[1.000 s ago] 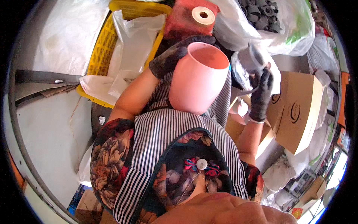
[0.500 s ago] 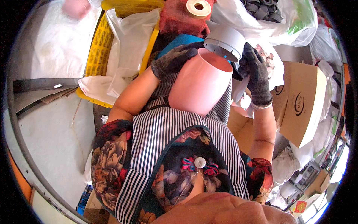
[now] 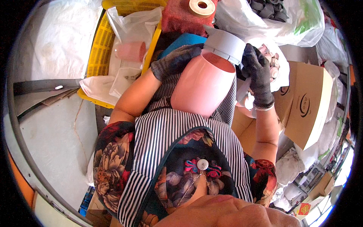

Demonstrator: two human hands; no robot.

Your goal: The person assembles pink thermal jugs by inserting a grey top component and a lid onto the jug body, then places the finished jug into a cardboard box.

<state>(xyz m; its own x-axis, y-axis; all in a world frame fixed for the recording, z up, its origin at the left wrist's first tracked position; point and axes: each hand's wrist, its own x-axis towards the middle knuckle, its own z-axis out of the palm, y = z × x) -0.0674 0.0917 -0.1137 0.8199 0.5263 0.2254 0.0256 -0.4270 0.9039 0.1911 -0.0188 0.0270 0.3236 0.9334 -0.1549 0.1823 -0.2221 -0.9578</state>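
Observation:
A pink tumbler-shaped cup rests against my striped apron, mouth tilted up and away. My left hand, in a dark grey glove, grips its rim on the left side. My right hand, also gloved, holds a white cylindrical sleeve right at the cup's mouth, touching the rim. Another pink cup lies in a clear plastic bag inside the yellow crate at the upper left.
A cardboard box stands open at my right with small white parts above it. A red block with a roll of tape lies ahead. Plastic bags of dark parts sit at the upper right. Grey floor spreads on the left.
My right hand has brought the white sleeve up from the box at the right to the cup's mouth. The pink cup has stayed in my left hand.

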